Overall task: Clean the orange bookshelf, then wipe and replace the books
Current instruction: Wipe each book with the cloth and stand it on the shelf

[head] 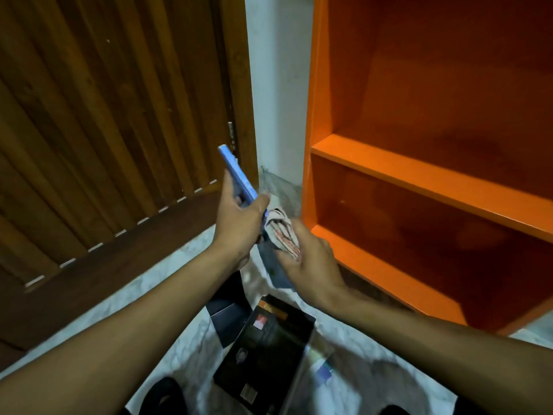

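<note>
My left hand (239, 218) grips a thin blue book (236, 175), held edge-on and tilted up to the left. My right hand (311, 265) holds a crumpled white cloth with red and dark stripes (282, 230), pressed against the book's lower end. Both hands are just left of the orange bookshelf (419, 175), whose visible shelves hold nothing. On the floor below my hands lies a black book (266, 351), with another dark book (229, 313) partly under it and a light-covered one (320, 363) to its right.
A brown slatted wooden door (104, 130) fills the left side. A white wall strip (278, 85) runs between the door and the shelf. The floor is white marble (185, 339). Dark shapes at the bottom edge are too blurred to identify.
</note>
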Available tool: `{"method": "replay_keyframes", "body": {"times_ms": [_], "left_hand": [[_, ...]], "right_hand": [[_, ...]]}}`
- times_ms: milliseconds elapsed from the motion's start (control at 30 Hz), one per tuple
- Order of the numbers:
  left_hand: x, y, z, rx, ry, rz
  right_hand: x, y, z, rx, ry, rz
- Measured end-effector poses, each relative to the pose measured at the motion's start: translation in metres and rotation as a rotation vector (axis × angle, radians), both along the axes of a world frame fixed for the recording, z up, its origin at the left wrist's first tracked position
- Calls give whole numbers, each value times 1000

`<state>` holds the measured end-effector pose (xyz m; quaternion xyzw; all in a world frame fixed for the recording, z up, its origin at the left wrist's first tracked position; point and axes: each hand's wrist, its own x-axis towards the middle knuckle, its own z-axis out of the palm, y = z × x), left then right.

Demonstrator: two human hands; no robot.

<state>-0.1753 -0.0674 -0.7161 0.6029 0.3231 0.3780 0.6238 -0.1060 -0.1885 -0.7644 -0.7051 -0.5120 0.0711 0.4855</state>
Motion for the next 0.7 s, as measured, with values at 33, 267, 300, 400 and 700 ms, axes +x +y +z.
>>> {"method": "replay_keyframes", "body": {"times_ms": [33, 267, 300, 400, 700], "left_hand": [[-2, 0, -1, 9, -27, 41], [-18, 12, -4, -61, -125, 203], [-22, 13, -1, -62, -122, 164], [-34, 15, 5, -72, -120, -3], [-39, 14, 17, -149, -153, -371]], "right_hand": [[1, -1, -1, -6, -39, 15], [8, 6, -8, 80, -159, 138], [14, 6, -2, 127, -75, 91], [40, 7, 19, 257, 354, -113], [90, 13, 43, 304, 61, -117]]}}
